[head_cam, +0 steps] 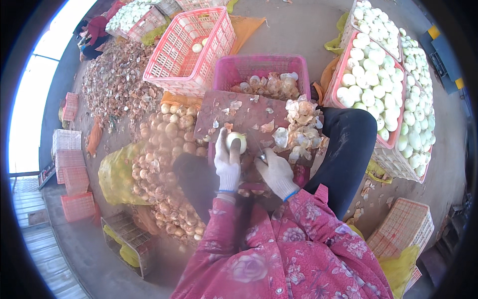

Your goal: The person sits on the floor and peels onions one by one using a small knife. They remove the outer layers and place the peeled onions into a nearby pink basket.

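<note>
A pale peeled onion (236,142) is held in my gloved left hand (228,164), above the near left part of a worn board (242,108). To its right, my gloved right hand (276,170) grips a knife (262,152) by the handle; its thin blade is blurred and points away from me, apart from the onion. Loose onion skins (302,129) are heaped on the board's right side, with scraps scattered elsewhere on it. The board lies across a magenta plastic crate (261,59), and more skins show in the crate's far part.
Unpeeled onions (171,130) spread over the floor at left, beside a yellow mesh sack (121,175). A pink crate (186,45) ahead holds a few peeled onions. Full crates of peeled onions (369,82) stand at right. Another person (95,33) is beyond the skin pile (119,78).
</note>
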Demonstrator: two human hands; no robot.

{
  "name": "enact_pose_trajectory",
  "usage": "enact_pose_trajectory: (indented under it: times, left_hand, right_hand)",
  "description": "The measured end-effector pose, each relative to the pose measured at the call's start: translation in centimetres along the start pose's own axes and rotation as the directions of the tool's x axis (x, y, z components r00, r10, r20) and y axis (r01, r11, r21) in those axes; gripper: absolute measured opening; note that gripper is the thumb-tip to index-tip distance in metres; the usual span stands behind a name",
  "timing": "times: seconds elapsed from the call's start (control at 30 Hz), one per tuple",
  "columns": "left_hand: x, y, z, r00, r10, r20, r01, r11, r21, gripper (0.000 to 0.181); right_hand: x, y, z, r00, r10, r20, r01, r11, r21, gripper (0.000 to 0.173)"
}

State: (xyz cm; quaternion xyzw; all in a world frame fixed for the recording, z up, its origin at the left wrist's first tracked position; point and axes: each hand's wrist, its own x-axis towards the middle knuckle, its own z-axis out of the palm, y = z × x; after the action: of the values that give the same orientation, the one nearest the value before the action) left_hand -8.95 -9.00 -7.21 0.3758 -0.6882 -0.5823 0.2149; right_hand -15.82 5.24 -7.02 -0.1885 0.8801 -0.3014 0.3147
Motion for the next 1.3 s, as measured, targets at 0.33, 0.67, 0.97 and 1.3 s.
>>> enact_pose_trajectory:
  times: [0.33,0.67,0.97,1.3]
  left_hand:
    - [0.3,-0.6,0.8,0.992,0.105,-0.076,-0.099,0.992,0.074,0.061]
    - [0.1,0.9,1.5,0.989,-0.053,-0.138,0.048,0.998,-0.040,0.064]
    - [1.1,-0.1,-1.5,0.992,-0.097,0.083,0.080,0.979,0.185,0.072]
    - [-7.2,2.5,-3.9,0.947,-0.169,0.272,0.291,0.807,-0.513,0.072]
  right_hand:
    - [2.9,-0.9,2.4,0.978,-0.192,-0.085,0.183,0.977,-0.109,0.033]
    - [-1.1,1.1,2.7,0.999,-0.040,0.002,0.040,0.996,0.076,0.034]
    - [1.7,1.4,3.5,0.990,0.078,0.116,-0.138,0.656,0.742,0.033]
    - [-1.0,-1.2,-3.5,0.954,-0.120,0.274,-0.158,0.577,0.801,0.027]
